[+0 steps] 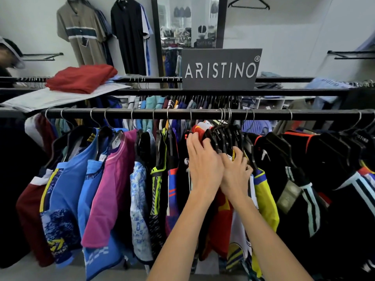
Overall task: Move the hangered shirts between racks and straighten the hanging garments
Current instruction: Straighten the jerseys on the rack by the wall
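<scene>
Two hands work side by side in the thick of the front rack rail [121, 114], just below and slightly left of the ARISTINO sign [221, 68]. The left hand [203, 161] lies with fingers fairly straight and spread against a red-and-white jersey [203, 126] and the black hanger shoulder beside it, pressing rather than gripping. The right hand [236, 169] sits touching the left, its fingers curled over the black hangers [225, 136] bunched directly under the sign's right half; whether it actually pinches one or only pushes them I cannot tell for certain.

These sports shirts look light, thin and slippery, likely polyester, so the cloth will slide and bunch rather than hold a shape. The stiff part is the plastic hanger, and that is the sensible place to take hold: at the neck just under the wire hook [223, 116], not by the fabric, which could slip off its shoulders. The hooks below the sign are crowded close together, so lifting one may snag its neighbours.

Left of the sign hang the pink shirt [113, 179] and blue shirt [67, 179], more loosely spaced.
</scene>
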Tool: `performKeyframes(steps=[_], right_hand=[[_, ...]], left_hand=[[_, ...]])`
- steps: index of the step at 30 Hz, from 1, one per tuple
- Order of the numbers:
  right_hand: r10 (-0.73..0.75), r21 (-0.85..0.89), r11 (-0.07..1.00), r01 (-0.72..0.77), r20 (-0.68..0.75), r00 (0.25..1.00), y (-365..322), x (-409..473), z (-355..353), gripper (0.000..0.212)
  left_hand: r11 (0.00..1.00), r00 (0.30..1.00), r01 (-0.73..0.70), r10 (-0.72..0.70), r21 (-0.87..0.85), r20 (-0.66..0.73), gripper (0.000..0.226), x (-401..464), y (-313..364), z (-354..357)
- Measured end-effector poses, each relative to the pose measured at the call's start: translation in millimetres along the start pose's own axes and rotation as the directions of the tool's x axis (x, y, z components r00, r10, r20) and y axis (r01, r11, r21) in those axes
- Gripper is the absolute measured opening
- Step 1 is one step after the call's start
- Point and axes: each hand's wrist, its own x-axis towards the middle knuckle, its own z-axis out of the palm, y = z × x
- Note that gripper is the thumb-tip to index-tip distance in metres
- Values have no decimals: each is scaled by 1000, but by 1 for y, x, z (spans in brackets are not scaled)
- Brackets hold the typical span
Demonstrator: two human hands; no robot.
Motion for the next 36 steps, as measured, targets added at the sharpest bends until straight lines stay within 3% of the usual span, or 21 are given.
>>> performKeyframes(steps=[2,4,6,9,16,20,24,28,36], right_hand=[[-38,-9,999,39,73,997,5,2,-7,37],[-46,6,999,46,103,994,8,4,-13,40],[-71,-31,997,74,98,993,12,7,-16,34],[-83,9,997,82,104,991,20,13,-20,30],[-61,40,997,61,6,998,47,21,-28,31],[16,64,998,-10,-94,995,88,29,-38,39],[82,88,994,-70,-143,986,133,39,-54,40],[129,62,991,-122,-122,984,158,46,-62,37],[98,62,994,-91,-119,988,164,46,-61,29]], left_hand=[[996,999,-29,32,-90,27,33,0,19,-4],[972,979,136,-102,-191,178,35,2,30,-1],[934,910,311,-240,-176,339,40,4,32,9],[864,821,473,-363,-171,440,47,4,30,21],[891,781,454,-409,20,473,49,0,34,43],[873,776,486,-453,42,438,52,-4,49,50],[876,804,483,-441,-5,400,65,-5,64,61],[874,834,481,-434,-64,339,57,-5,69,71],[926,921,354,-320,-135,220,54,-8,76,62]])
